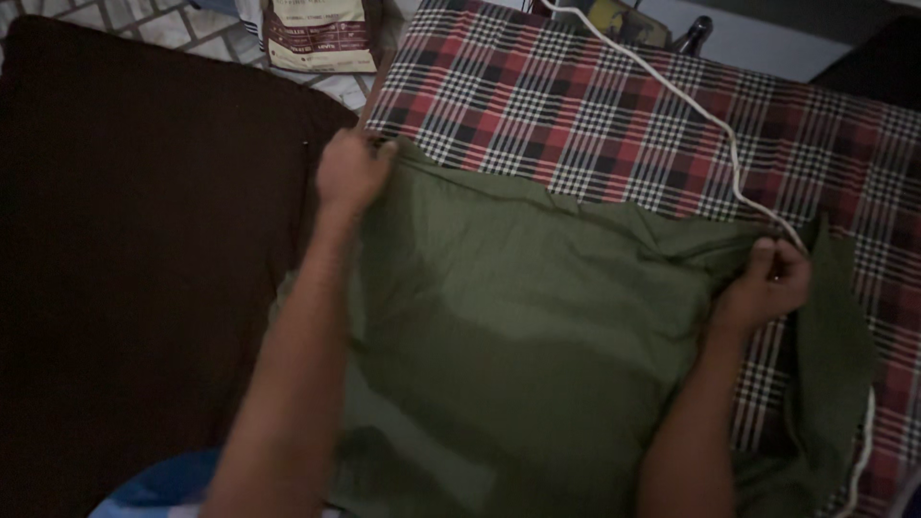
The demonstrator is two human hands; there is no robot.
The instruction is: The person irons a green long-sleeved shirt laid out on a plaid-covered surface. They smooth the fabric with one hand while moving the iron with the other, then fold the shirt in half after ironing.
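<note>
A green garment (pixel 518 326) lies spread over a red, black and white checked cloth (pixel 595 105). My left hand (pixel 351 173) grips the garment's upper left corner near the cloth's left edge. My right hand (pixel 767 284) pinches a bunched fold of the garment at its right side, with more green fabric hanging past it to the right. Both forearms reach in from the bottom of the view and cover parts of the garment.
A white cord (pixel 700 115) runs diagonally across the checked cloth and down the right edge. A dark brown surface (pixel 144 269) fills the left. A printed paper bag (pixel 321 34) stands on tiled floor at the top.
</note>
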